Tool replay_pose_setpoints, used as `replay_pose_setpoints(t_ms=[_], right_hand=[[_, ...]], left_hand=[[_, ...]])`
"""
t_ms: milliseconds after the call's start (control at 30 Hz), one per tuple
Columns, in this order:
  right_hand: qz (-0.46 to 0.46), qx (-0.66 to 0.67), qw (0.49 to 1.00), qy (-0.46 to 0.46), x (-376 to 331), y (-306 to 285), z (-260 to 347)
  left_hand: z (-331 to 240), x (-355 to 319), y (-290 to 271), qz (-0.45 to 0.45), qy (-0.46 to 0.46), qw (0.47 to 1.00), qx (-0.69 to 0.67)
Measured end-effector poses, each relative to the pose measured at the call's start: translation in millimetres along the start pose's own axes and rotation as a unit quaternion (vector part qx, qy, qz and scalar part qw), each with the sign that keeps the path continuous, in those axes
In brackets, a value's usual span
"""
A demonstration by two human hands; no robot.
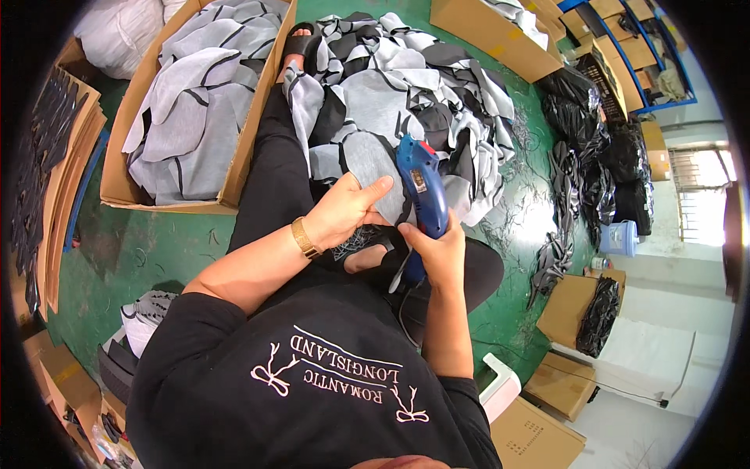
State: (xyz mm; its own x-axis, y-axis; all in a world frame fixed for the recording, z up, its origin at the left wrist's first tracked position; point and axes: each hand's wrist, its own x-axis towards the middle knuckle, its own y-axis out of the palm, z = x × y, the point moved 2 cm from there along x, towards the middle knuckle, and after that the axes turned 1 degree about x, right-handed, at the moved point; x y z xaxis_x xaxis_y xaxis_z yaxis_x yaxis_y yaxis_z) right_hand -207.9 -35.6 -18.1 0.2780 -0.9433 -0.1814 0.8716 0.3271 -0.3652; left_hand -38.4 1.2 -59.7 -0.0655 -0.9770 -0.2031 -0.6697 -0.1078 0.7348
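Observation:
My right hand (439, 248) is wrapped round a blue corded power tool (422, 186) with a red switch near its far end. Its cord runs down past my lap, and what its working end looks like is hidden by the hand and fabric. To the left, my left hand (348, 209) pinches the edge of a grey fabric piece (373, 168) with dark edging, thumb on top. This piece hangs between my hands, close beside the tool. Just beyond lies a large heap of grey and black fabric pieces (383, 92) on the floor.
A cardboard box (229, 176) of similar grey pieces stands at my left, beside my outstretched leg. Black plastic bags (574, 117) line the right wall, with a blue bucket (619, 238) near them. Thread scraps litter the green floor (512, 270). A white stool (500, 387) is behind right.

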Motion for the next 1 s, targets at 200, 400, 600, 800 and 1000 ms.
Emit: replay_pose_setpoints(t_ms=[200, 400, 600, 800, 1000], right_hand=[[0.006, -0.001, 0.999, -0.046, 6.4, -2.6, -1.1], [0.004, 0.079, 0.997, -0.011, 0.1, -19.7, 3.3], [0.086, 0.143, 0.985, 0.054, -30.5, -31.5, -8.3], [0.095, 0.140, 0.982, 0.079, -43.5, -24.8, -21.9], [0.086, 0.134, 0.984, 0.078, -44.7, -24.2, -22.8]], left_hand=[[-6.3, 0.0, 0.6, 0.032, -0.033, 0.995, 0.093], [-20.3, 3.7, 4.0, -0.044, 0.021, 0.996, 0.072], [-29.6, 6.2, -1.7, -0.131, 0.110, 0.985, 0.009], [-21.0, 12.4, -5.5, -0.154, 0.124, 0.980, 0.016], [-18.6, 10.3, 1.6, -0.162, 0.142, 0.977, 0.005]])
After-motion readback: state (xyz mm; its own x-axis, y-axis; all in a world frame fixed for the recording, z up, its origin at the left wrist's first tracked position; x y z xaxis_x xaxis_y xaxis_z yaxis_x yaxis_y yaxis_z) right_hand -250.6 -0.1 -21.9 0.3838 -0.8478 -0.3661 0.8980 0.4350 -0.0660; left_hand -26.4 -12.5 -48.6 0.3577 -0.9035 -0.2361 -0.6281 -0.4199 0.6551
